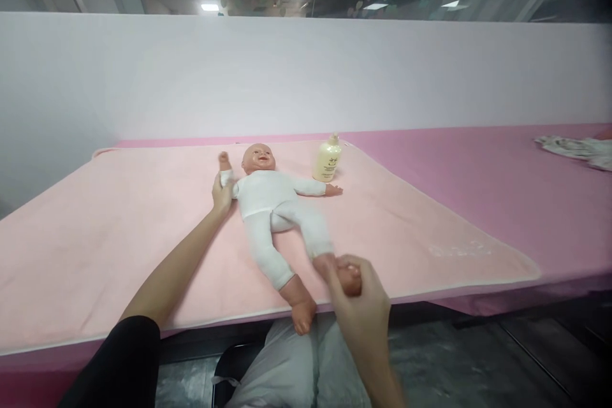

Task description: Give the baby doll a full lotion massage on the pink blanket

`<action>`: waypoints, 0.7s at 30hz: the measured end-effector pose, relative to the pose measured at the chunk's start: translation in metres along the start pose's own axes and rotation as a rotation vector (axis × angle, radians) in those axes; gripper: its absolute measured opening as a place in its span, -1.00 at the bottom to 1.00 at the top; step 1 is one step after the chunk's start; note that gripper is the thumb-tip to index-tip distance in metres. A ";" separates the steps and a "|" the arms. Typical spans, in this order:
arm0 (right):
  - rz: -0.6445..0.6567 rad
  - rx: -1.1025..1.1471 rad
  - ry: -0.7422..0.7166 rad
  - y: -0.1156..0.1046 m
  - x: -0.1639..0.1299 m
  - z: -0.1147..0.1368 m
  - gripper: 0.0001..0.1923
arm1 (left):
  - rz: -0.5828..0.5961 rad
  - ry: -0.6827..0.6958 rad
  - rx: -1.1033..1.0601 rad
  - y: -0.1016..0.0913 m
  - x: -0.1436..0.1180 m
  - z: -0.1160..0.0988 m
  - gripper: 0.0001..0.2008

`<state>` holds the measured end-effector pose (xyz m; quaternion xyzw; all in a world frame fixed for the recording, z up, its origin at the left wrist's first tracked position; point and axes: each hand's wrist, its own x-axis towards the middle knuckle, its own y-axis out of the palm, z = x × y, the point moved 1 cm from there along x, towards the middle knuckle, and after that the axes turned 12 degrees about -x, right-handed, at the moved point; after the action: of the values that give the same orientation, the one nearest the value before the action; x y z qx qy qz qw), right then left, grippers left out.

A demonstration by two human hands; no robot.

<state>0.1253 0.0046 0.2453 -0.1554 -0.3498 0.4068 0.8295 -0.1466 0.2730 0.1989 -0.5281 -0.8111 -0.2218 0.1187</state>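
Note:
A baby doll [268, 194] with a white cloth body lies on its back on a peach towel [143, 223]. Its head points away from me and its feet towards me. My left hand [222, 194] is wrapped round the doll's arm on the left side, below its raised fist. At the near edge, my right hand [366, 293] grips the doll's foot on the right, slightly blurred. The other foot hangs over the table edge. Beside the doll's outstretched arm stands a pale yellow pump bottle [327, 159], touched by neither hand.
Under the towel is a table with a pink cover [468, 172]. A crumpled pale cloth [576, 150] lies at the far right. Behind the table rises a white wall [306, 76], with glass above it. My legs [291, 363] are below the near edge.

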 end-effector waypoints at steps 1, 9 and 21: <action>0.042 0.000 0.006 -0.005 -0.010 -0.004 -0.74 | -0.062 -0.030 -0.020 -0.001 0.002 0.002 -0.67; -0.034 0.113 -0.044 -0.003 0.040 0.037 -0.75 | 0.018 -0.079 -0.158 -0.001 0.002 -0.003 -0.62; 0.047 0.065 0.060 0.013 0.006 0.000 -0.69 | 0.108 -0.090 -0.188 0.004 -0.001 -0.007 -0.56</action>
<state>0.1211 0.0175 0.2410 -0.1484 -0.3077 0.4324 0.8345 -0.1426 0.2702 0.2061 -0.5894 -0.7615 -0.2660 0.0440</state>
